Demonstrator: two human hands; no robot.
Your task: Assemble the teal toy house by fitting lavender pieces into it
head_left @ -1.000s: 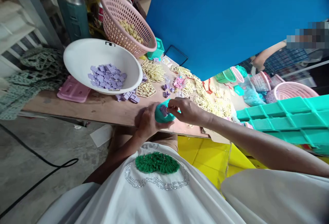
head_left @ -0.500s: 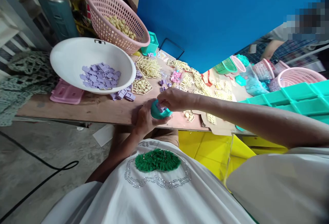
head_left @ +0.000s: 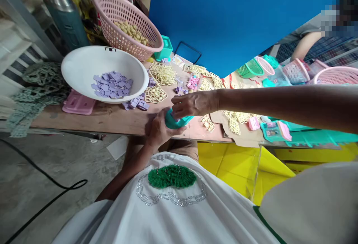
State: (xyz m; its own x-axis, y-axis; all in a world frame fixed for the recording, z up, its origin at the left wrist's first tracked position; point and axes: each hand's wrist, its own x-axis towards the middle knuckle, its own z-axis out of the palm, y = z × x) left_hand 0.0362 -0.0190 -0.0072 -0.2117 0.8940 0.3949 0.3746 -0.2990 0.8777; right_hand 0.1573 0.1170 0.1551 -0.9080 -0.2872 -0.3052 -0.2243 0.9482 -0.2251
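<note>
My left hand [head_left: 159, 129] grips a teal plastic piece [head_left: 173, 121] at the near edge of the wooden table [head_left: 117, 119]. My right hand [head_left: 191, 103] lies over the top of that piece, fingertips pinched on a small purple part that is mostly hidden. A white bowl [head_left: 84, 65] with several purple parts [head_left: 112, 84] sits to the left. More loose purple parts [head_left: 137, 104] lie beside the bowl.
A pink basket [head_left: 112, 5] of beige parts leans behind the bowl, by a steel flask [head_left: 65, 14]. Cream part frames [head_left: 163, 73] litter the table. Pink lid [head_left: 78, 103] lies left. Teal trays [head_left: 304, 135] sit right. Another person's arm [head_left: 304, 44] is far right. A blue panel [head_left: 229, 16] stands behind.
My right arm has straightened and risen across the view while both hands stay on the teal piece. The view shifted, showing small teal and pink pieces at the right.
</note>
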